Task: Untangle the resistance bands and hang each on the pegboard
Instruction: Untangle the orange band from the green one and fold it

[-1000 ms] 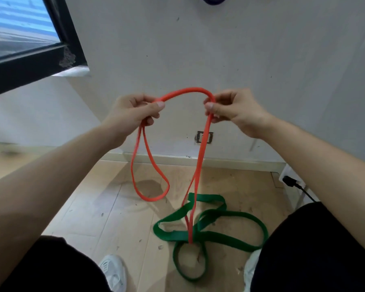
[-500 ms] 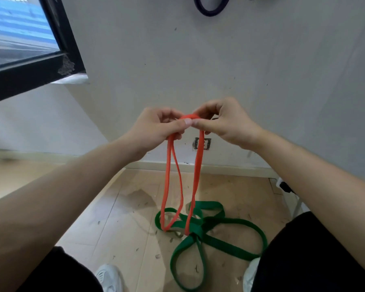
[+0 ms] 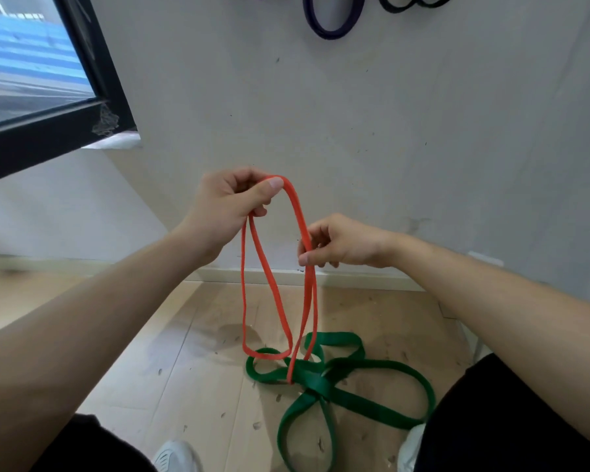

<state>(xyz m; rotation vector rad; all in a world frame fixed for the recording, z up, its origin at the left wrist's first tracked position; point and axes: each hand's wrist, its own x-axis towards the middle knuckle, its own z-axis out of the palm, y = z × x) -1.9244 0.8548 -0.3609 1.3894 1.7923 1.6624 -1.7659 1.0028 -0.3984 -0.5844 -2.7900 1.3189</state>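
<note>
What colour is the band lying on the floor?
Green: the band on the floor is plain dark green, seen in the head view.
</note>
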